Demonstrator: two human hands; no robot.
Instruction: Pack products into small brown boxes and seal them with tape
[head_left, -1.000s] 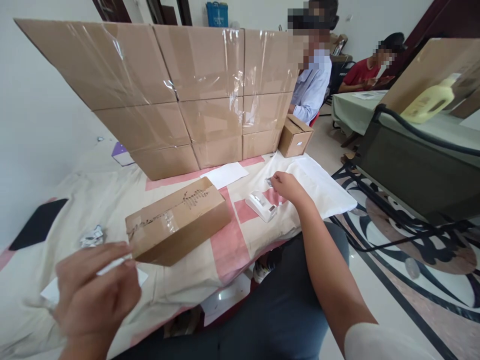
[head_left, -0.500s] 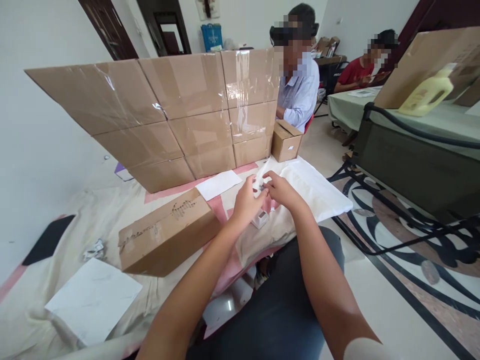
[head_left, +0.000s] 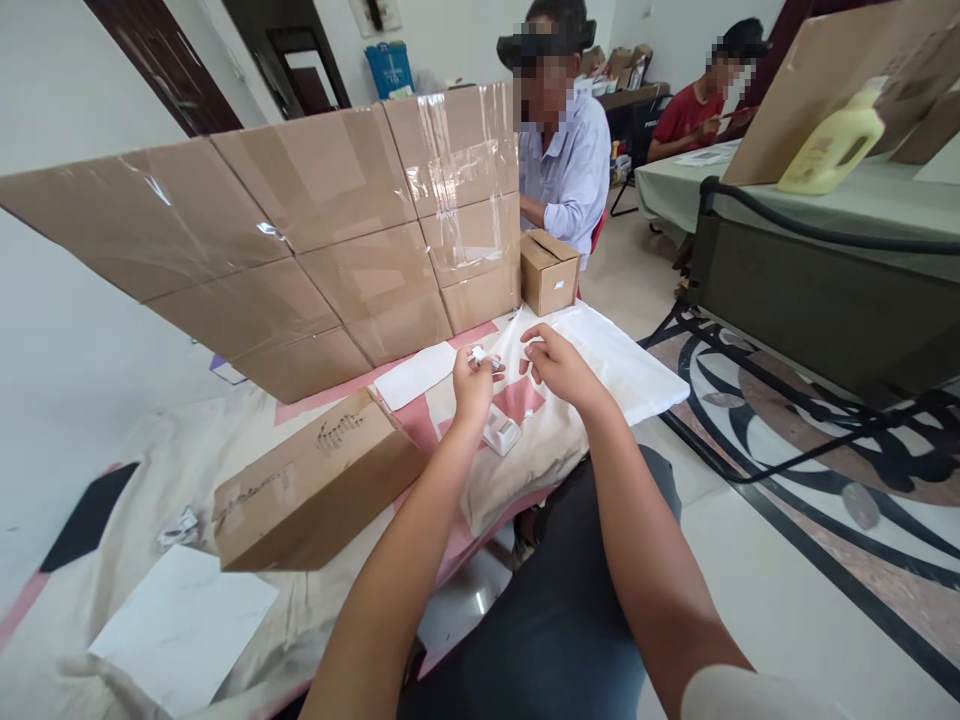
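Observation:
My left hand (head_left: 472,385) is raised over the cloth-covered table (head_left: 315,600), fingers pinched on a small crumpled white scrap (head_left: 480,357). My right hand (head_left: 553,363) hovers just to its right, fingers loosely curled and apart, with nothing visible in them. Below the hands a small white plastic device (head_left: 500,432) lies on the cloth. A closed brown carton (head_left: 315,495) lies to the left of my left forearm.
A wall of taped cartons (head_left: 300,230) stands at the back of the table, with a small box (head_left: 549,272) at its right end. White sheets (head_left: 184,625) lie at the front left. Two people sit beyond. A dark frame with a yellow bottle (head_left: 825,150) stands at right.
My left hand has drawn away to the left with the small scrap pinched in it, and the right hand has let go. One second ago the left hand held a paper at the front left.

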